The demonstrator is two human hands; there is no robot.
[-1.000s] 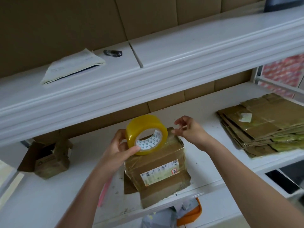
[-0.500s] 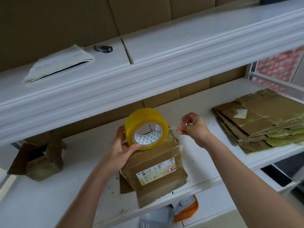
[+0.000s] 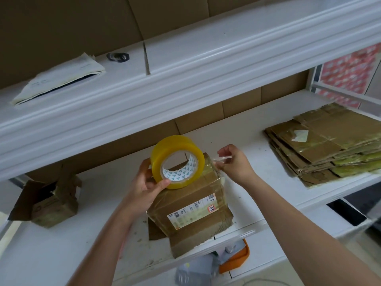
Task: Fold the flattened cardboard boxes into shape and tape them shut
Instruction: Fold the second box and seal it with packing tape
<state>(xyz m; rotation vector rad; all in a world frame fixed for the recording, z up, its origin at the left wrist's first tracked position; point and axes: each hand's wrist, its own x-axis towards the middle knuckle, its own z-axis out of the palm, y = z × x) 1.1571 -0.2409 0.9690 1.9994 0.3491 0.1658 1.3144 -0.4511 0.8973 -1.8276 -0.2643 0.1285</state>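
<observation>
Far left on the white tabletop [image 3: 51,250] sits a small open cardboard box [image 3: 50,203], flaps up and ragged, well apart from the action. Above it, on the upper shelf [image 3: 206,65], a folded paper packet [image 3: 59,79] lies flat, and just beside it a small dark cylindrical thing [image 3: 118,56] lies on its side; too small to tell what it is.

Into the middle now: the left hand [image 3: 144,188] comes up from below, fingers and thumb curled round the yellow tape roll [image 3: 177,162], thumb pressed to its near rim. The roll stands on edge, its lower rim at the top of the folded box [image 3: 189,205], and the white patterned core faces the camera. That box sits near the tabletop's front edge, wrapped in glossy tape, a white shipping label [image 3: 192,211] on its near face, one torn bottom flap jutting out past the edge.

Just to the right of the roll, the right hand [image 3: 235,164] is up at the box's far top corner, fingertips pinched together on a clear strip of tape [image 3: 221,158] that catches the light between finger and thumb. Whether that strip runs back to the roll, I cannot tell.

Further right, near the tabletop's end, a stack of flattened boxes [image 3: 329,145] lies fanned out, brown and greenish layers, a pale scrap of tape on the top sheet. Under the tabletop's front edge, something orange [image 3: 237,259] peeks out.
</observation>
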